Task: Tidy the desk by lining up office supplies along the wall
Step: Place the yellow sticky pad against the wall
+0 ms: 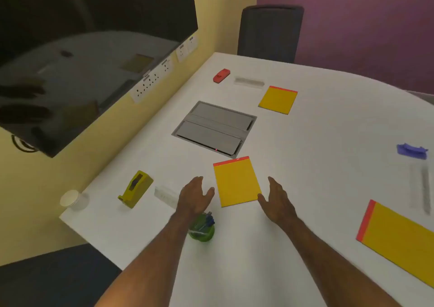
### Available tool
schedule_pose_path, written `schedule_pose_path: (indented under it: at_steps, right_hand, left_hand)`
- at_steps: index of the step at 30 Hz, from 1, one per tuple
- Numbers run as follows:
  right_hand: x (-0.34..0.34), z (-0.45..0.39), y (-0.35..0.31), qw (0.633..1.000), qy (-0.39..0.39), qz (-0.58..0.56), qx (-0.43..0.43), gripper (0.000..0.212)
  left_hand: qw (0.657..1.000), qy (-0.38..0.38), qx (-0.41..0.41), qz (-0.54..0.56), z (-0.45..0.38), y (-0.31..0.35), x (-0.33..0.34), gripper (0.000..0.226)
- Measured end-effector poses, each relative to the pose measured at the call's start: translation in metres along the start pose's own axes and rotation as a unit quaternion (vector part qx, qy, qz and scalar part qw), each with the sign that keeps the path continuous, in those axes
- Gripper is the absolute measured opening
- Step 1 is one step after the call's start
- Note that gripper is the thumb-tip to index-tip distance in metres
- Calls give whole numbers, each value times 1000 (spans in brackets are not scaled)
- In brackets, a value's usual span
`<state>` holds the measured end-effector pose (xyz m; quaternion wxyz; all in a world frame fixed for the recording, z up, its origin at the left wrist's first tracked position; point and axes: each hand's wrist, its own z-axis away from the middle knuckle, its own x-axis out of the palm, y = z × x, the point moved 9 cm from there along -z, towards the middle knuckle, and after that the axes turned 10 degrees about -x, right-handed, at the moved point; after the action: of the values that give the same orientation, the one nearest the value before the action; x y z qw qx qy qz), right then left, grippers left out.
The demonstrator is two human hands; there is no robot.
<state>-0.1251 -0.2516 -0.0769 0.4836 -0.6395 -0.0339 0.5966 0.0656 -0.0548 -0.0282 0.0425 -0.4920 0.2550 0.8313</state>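
We hold both hands open over the white desk, fingers spread and gripping nothing: our left hand and right hand flank the near yellow notepad, which lies flat just below the grey cable hatch. A green pen cup stands beside our left wrist. The yellow tape dispenser sits nearer the wall, a second notepad and red stapler farther up.
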Motion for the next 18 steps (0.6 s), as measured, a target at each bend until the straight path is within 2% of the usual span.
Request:
schedule_pose_path:
  at_steps: [4, 13, 15, 18]
  right_hand:
    - [32, -39, 6, 996, -30, -38, 69, 78]
    - [76, -103, 28, 981, -35, -81, 170, 81]
    - [82, -111, 35, 979, -37, -75, 185, 83]
    - [88, -121, 46, 978, -43, -30, 200, 81]
  left_hand:
    - [995, -65, -50, 55, -55, -22, 14, 69]
    - [970, -181, -80, 140, -144, -26, 91, 66]
    - [962, -207, -92, 155, -152, -25, 109, 67]
    - [957, -204, -109, 172, -162, -26, 125, 65]
